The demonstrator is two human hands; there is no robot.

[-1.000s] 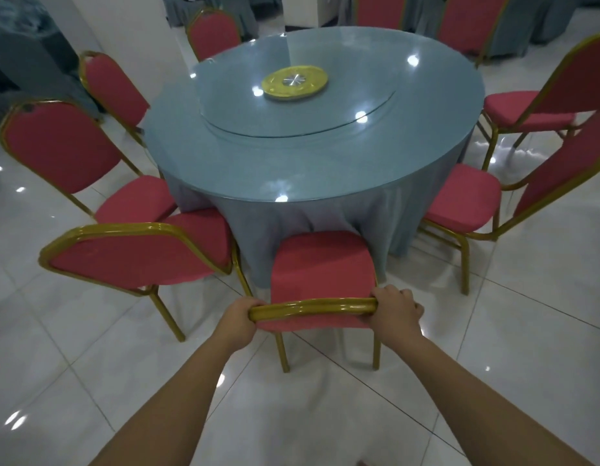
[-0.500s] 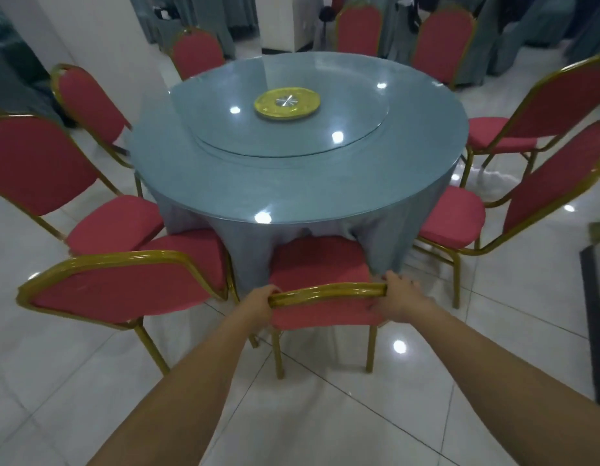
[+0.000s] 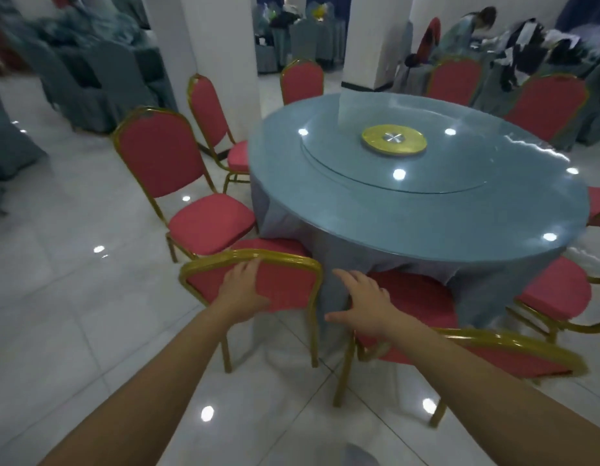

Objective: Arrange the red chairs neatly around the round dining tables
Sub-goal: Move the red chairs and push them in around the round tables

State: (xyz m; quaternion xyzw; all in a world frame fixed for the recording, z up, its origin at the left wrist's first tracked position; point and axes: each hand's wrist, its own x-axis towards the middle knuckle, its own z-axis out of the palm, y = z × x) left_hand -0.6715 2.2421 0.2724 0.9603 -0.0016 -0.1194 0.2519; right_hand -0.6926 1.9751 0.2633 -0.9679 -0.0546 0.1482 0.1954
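A round table [image 3: 376, 223] under a blue-grey cloth stands ahead, ringed by red chairs with gold frames. My left hand [image 3: 243, 290] lies flat with straight fingers on the red backrest of the near-left chair [image 3: 285, 280]. My right hand [image 3: 362, 302] hovers open, fingers spread, in the gap between that chair and the chair [image 3: 514, 359] at the lower right, which it does not touch. Another red chair [image 3: 164, 156] stands further left, angled toward the table.
A glass turntable with a yellow disc [image 3: 393, 140] tops the table. White pillars [image 3: 224, 55] rise behind it. More red chairs [image 3: 302, 82] ring the far side. Cloth-covered chairs [image 3: 100, 79] fill the back left. A person [image 3: 473, 25] bends over at the back right.
Both hands let go of the chair they gripped by its top rail. My view swung left; my left hand now rests on the neighbouring chair's backrest and my right hand is free.
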